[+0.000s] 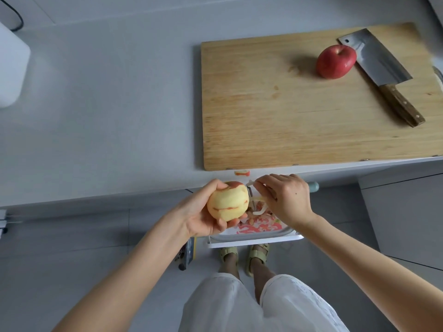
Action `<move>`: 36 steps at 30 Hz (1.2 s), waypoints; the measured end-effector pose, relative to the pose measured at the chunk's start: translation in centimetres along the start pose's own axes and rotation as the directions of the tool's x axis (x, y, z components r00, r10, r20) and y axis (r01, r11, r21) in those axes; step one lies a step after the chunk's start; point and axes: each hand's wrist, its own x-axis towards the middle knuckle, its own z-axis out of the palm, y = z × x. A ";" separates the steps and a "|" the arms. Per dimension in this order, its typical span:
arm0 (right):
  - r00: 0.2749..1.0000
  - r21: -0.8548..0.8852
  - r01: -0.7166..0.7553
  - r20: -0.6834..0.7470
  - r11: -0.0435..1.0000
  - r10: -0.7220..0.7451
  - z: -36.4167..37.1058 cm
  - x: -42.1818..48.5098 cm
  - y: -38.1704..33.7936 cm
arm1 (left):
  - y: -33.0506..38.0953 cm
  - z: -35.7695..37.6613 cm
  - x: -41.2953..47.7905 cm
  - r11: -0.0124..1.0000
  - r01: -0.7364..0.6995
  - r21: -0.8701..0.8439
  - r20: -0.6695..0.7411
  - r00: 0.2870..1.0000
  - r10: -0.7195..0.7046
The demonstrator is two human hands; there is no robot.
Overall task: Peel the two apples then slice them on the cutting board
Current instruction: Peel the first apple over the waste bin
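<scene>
A: While the far left holds only a smooth, rounded white appliance [12,68] on the matte grey countertop [107,116], what sits at the counter's near edge?

B: The left hand [203,220]. Its thumb and fingers curl round a mostly peeled apple [227,203], cupping it from below, in the air just off the counter edge.

A: How does that fruit look?

B: Pale yellow and moist, with a thin red line of skin across its front and a red cap at the top, near the thumb.

A: And just right of it?

B: A small peel scrap [242,173] lies on the counter. Nearer, the peeler [249,192] has its metal blade just at the apple's right side, and the curled fingers of the right hand [287,200] pinch it. A pale ribbon of peel curls down from it.

A: Under the hands?

B: A white-rimmed bin [254,242], with red and cream peelings heaped inside.

A: Further right?

B: The wooden cutting board [275,116], rectangular and fine-grained, lies flat on the counter. Near its far right corner rests a glossy red apple [335,61], whole and unpeeled, with its stem dimple up. It sits against the broad steel blade of a cleaver [381,63], which has a dark, riveted wooden handle.
</scene>
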 end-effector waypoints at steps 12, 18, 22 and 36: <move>0.996 -0.063 0.030 -0.081 0.998 -0.035 -0.2 0.3 -3.7 | -0.3 0.4 0.5 0.951 -0.158 -0.267 -0.387 0.921 0.044; 0.757 0.007 -0.509 0.479 0.861 0.444 1.2 0.2 -0.6 | 0.2 0.5 0.0 0.927 -0.269 -0.263 -0.420 0.896 0.141; 0.725 -0.625 -0.124 0.473 0.771 0.500 3.2 -1.2 0.0 | 0.6 0.6 0.1 0.925 -0.305 -0.227 -0.462 0.869 0.174; 0.947 0.137 -0.253 0.240 0.958 0.215 1.6 -0.2 -0.6 | 0.9 0.5 0.7 0.925 -0.297 -0.236 -0.479 0.864 0.155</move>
